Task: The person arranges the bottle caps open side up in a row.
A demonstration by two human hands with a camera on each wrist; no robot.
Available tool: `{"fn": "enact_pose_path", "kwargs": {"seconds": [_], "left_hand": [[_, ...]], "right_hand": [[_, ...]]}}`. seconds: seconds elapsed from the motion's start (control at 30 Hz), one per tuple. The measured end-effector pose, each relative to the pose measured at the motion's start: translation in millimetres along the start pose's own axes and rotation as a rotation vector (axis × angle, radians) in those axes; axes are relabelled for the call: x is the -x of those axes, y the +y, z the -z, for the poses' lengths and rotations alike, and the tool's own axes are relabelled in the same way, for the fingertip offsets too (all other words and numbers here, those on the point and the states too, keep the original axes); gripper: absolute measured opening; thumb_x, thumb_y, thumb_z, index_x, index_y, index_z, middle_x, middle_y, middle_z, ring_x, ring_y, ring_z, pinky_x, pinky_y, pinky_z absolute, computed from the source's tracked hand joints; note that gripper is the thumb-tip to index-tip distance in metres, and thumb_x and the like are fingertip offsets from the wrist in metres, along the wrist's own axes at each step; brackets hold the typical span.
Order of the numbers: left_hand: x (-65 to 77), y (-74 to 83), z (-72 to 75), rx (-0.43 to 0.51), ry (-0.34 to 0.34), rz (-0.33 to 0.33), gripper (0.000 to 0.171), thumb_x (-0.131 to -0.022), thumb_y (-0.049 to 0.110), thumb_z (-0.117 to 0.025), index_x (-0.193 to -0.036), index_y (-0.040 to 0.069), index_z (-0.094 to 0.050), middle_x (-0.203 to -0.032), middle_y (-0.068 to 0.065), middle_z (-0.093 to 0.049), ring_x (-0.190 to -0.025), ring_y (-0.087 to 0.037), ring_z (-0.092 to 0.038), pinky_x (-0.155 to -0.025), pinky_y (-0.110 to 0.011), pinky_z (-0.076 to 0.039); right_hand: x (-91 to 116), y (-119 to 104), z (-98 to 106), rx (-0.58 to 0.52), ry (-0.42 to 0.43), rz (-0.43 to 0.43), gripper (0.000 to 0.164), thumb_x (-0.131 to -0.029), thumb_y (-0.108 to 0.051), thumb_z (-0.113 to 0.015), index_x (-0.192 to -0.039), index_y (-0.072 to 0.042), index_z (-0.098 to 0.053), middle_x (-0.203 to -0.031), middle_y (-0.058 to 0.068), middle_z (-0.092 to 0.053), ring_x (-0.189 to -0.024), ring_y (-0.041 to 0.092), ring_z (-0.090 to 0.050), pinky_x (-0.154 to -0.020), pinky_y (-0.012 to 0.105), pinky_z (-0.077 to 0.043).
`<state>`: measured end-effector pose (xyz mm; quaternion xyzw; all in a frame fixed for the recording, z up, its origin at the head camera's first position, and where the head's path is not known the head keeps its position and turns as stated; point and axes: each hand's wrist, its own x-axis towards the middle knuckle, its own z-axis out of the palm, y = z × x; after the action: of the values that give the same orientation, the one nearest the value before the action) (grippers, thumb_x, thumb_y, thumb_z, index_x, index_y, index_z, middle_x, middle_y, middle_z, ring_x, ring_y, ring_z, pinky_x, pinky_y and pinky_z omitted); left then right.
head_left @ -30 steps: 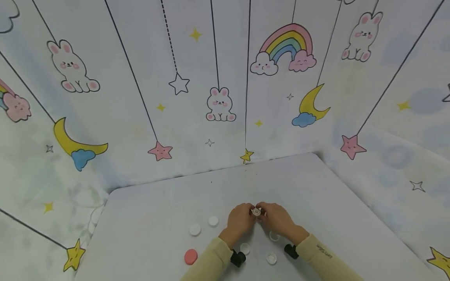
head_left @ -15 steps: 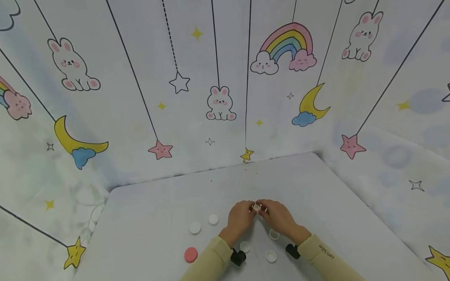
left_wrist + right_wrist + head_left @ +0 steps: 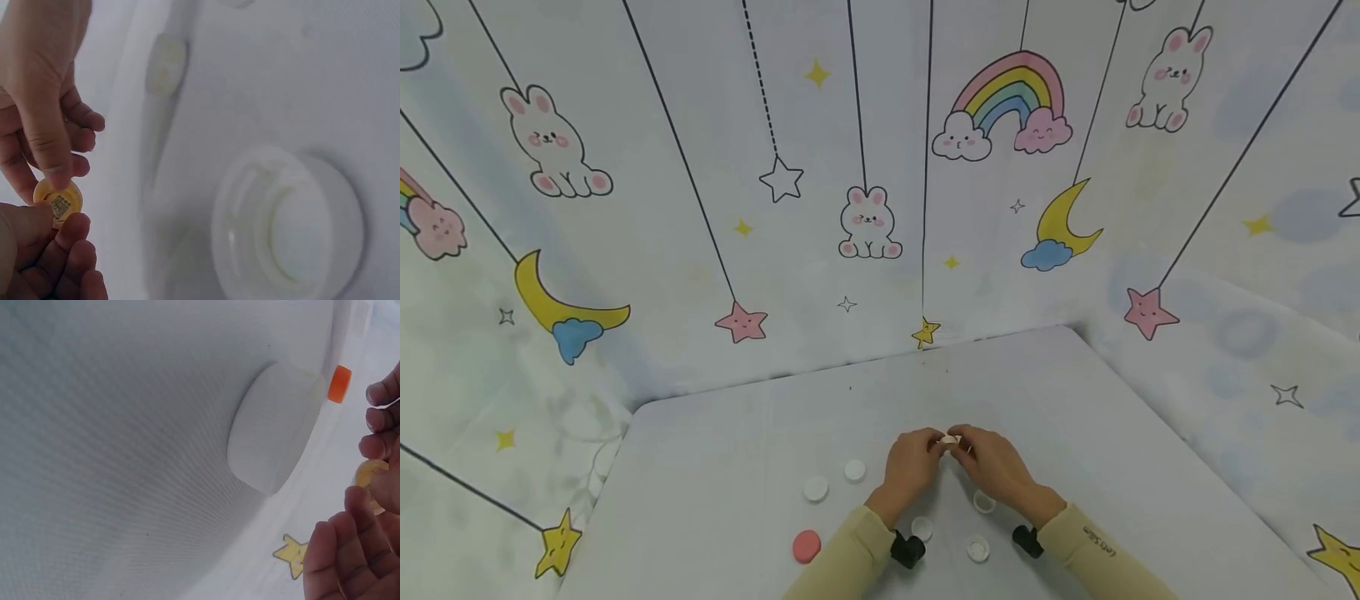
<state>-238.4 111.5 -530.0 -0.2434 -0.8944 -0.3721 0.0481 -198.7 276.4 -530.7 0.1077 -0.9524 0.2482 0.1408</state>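
Observation:
A small round cap (image 3: 950, 442) is held between both hands, well above the white table; it looks yellowish in the wrist views. My left hand (image 3: 912, 461) pinches it from the left with thumb and fingers. On its right side, my right hand (image 3: 990, 468) also grips it by the fingertips. The left wrist view shows the cap's (image 3: 73, 197) hollow face, with a grey speckled patch inside, partly covered by a thumb. Below the hands, a white ring-shaped cap (image 3: 984, 501) lies close to the right wrist.
Two white caps (image 3: 816, 489) and a red cap (image 3: 807, 547) lie to the left on the table (image 3: 737, 467). Between the forearms are a white cap (image 3: 922, 528) and another white cap (image 3: 978, 549). A patterned wall (image 3: 805, 250) borders the table's far side.
Between the fingers, the cap has tilted from showing its round face to showing more of its edge. Both hands have risen slightly in view; the caps on the table stay put.

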Motion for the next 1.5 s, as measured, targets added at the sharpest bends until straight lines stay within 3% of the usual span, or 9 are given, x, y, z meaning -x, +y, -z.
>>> {"fn": "enact_pose_path", "kwargs": {"seconds": [0.27,0.4,0.63,0.9,1.07,1.23,1.5], "left_hand": [[-5.0,-1.4,4.1,0.245,-0.083,0.130,0.019,-0.095,0.023,-0.065,-0.097,0.007,-0.074,-0.072,0.007,-0.068,-0.062,-0.002,-0.057,-0.054,-0.022,-0.044],[-3.9,-3.9,5.0,0.294,-0.113,0.161,0.019,-0.095,0.023,-0.064,-0.097,0.007,-0.074,-0.073,0.006,-0.068,-0.063,-0.002,-0.056,-0.054,-0.023,-0.045],[-2.1,-9.6,-0.4,0.164,-0.090,0.038,0.023,-0.086,0.010,-0.072,-0.109,0.006,-0.072,-0.077,0.004,-0.066,-0.062,-0.001,-0.051,-0.056,-0.020,-0.043],[1.8,-10.2,-3.8,0.049,-0.076,-0.019,0.024,-0.083,0.009,-0.076,-0.105,0.006,-0.071,-0.075,0.002,-0.066,-0.061,-0.005,-0.054,-0.056,-0.021,-0.043],[9.6,-12.1,-6.6,-0.039,-0.109,-0.021,0.016,-0.085,0.010,-0.072,-0.100,0.005,-0.072,-0.075,0.002,-0.066,-0.061,-0.006,-0.052,-0.057,-0.021,-0.042],[12.3,-14.2,-11.5,-0.110,-0.148,-0.008,0.012,-0.088,0.012,-0.068,-0.098,0.006,-0.072,-0.079,0.001,-0.067,-0.067,-0.011,-0.056,-0.061,-0.025,-0.045],[7.0,-9.4,-10.8,-0.158,-0.154,-0.013,0.013,-0.087,0.011,-0.070,-0.098,0.007,-0.073,-0.085,-0.002,-0.069,-0.076,-0.017,-0.063,-0.065,-0.029,-0.049]], "right_hand": [[1.2,2.0,-1.6,0.073,0.083,0.113,0.043,-0.081,-0.009,-0.079,-0.120,-0.015,-0.066,-0.081,-0.012,-0.057,-0.067,0.003,-0.049,-0.058,0.021,-0.043],[1.3,0.8,-2.2,0.081,0.086,0.136,0.040,-0.080,-0.010,-0.080,-0.117,-0.014,-0.067,-0.082,-0.011,-0.057,-0.067,0.003,-0.048,-0.057,0.020,-0.042],[1.3,-0.6,-0.4,0.100,-0.005,0.071,0.034,-0.082,-0.017,-0.079,-0.114,-0.011,-0.068,-0.079,-0.012,-0.054,-0.063,0.001,-0.044,-0.055,0.021,-0.039],[2.0,-2.1,-4.9,0.074,-0.064,0.024,0.038,-0.084,-0.016,-0.077,-0.120,-0.008,-0.065,-0.081,-0.011,-0.059,-0.067,0.001,-0.050,-0.059,0.024,-0.044],[6.3,-1.7,-11.4,0.045,-0.137,-0.035,0.030,-0.085,-0.015,-0.075,-0.113,-0.012,-0.066,-0.084,-0.010,-0.062,-0.072,0.004,-0.054,-0.065,0.028,-0.047],[8.7,0.2,-14.7,0.029,-0.211,-0.025,0.028,-0.086,-0.014,-0.074,-0.112,-0.012,-0.066,-0.085,-0.009,-0.063,-0.075,0.005,-0.056,-0.067,0.030,-0.048],[3.8,-1.3,-10.2,0.053,-0.210,-0.020,0.027,-0.086,-0.014,-0.074,-0.111,-0.010,-0.066,-0.084,-0.008,-0.062,-0.074,0.007,-0.055,-0.065,0.030,-0.047]]}}
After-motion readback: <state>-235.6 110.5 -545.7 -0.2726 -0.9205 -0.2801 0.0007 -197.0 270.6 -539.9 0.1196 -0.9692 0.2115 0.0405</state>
